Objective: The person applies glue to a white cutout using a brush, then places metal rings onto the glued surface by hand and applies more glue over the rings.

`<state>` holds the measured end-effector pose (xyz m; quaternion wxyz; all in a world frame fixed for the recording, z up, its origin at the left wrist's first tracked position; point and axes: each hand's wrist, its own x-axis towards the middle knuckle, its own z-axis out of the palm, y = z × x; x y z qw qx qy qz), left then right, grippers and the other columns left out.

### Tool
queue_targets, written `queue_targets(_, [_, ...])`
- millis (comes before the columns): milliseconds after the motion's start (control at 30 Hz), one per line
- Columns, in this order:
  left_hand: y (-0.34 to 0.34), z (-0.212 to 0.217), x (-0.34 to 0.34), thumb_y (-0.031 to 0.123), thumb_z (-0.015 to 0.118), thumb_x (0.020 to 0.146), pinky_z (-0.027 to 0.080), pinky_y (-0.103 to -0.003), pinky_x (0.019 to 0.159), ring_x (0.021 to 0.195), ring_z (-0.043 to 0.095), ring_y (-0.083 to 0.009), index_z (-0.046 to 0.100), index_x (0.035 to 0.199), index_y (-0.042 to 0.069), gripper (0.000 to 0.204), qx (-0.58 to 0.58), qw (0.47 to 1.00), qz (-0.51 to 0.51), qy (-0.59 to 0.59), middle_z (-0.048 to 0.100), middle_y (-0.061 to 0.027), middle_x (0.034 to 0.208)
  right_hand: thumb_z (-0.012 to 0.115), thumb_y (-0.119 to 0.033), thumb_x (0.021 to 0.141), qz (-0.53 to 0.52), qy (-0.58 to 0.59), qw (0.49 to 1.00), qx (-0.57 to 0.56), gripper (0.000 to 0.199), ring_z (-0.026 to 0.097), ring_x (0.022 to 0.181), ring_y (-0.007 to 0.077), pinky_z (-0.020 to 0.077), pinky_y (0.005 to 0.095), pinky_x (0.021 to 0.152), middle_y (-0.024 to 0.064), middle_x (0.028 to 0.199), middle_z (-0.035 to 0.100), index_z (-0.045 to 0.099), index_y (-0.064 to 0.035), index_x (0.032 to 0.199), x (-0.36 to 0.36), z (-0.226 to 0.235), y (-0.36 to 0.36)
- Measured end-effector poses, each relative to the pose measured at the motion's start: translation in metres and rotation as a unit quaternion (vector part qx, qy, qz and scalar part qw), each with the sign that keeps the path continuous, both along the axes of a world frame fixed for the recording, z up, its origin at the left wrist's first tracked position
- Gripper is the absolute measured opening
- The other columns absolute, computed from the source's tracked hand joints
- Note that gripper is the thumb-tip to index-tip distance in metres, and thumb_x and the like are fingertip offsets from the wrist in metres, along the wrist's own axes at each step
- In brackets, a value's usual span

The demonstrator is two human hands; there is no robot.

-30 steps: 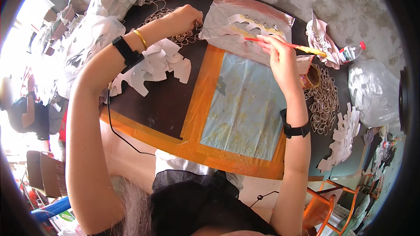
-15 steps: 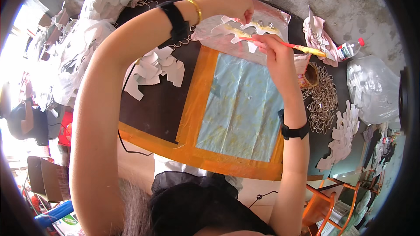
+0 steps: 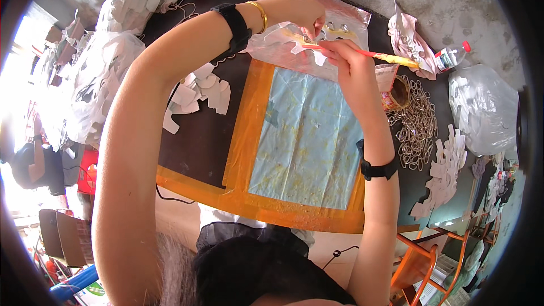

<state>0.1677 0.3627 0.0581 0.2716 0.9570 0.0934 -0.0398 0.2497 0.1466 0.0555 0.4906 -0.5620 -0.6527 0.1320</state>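
My left hand point(image 3: 311, 17) reaches in from the left over the far side of the table, its fingers pinched on a small metal ring point(image 3: 307, 39) at a white cut piece point(image 3: 297, 47). Yellowish paste coats part of that piece. My right hand point(image 3: 347, 56) grips a thin red stick point(image 3: 367, 53) with thick yellow paste along its right part. Its left tip lies close to the white piece, just below my left fingers. More metal rings point(image 3: 338, 27) sit on a pasted strip just right of my left hand. A clear plastic sheet point(image 3: 272, 3) lies beneath this work.
A blue sheet point(image 3: 306, 141) framed by orange tape point(image 3: 241, 130) covers the near table. White cut pieces point(image 3: 195, 93) lie left. Beside my right forearm are an open container point(image 3: 401, 92), a heap of metal rings point(image 3: 416, 124), more white pieces point(image 3: 442, 175), a bottle point(image 3: 450, 59) and a plastic bag point(image 3: 481, 110).
My left hand has moved slightly left and down, onto the metal ring at the white piece. My right hand and the red stick have shifted a little left.
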Motion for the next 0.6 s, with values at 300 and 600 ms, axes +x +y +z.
queue_targets(300, [0.002,-0.013,0.003,0.016,0.072,0.064,0.049,-0.03,0.056,0.064,0.064,-0.0148,0.069,0.074,0.003,0.016,0.031,0.999,-0.009,-0.019,0.067,-0.0065,0.068,0.048,0.014,0.082,0.001,-0.006,1.0,0.004,0.027,0.068,0.085,0.0291,0.053,0.0333,0.074,0.0182,0.093,0.064,0.064,0.0056,0.102,0.001,-0.004,0.001])
queue_targets(600, [0.005,-0.009,-0.004,0.014,0.076,0.06,0.051,-0.031,0.058,0.065,0.064,-0.0181,0.071,0.075,0.002,0.021,0.029,0.998,0.004,-0.058,0.067,-0.0095,0.07,0.049,0.013,0.081,-0.007,-0.012,1.0,-0.002,0.026,0.067,0.084,0.0279,0.0519,0.0338,0.073,0.0178,0.091,0.065,0.064,0.005,0.101,-0.001,-0.002,0.0])
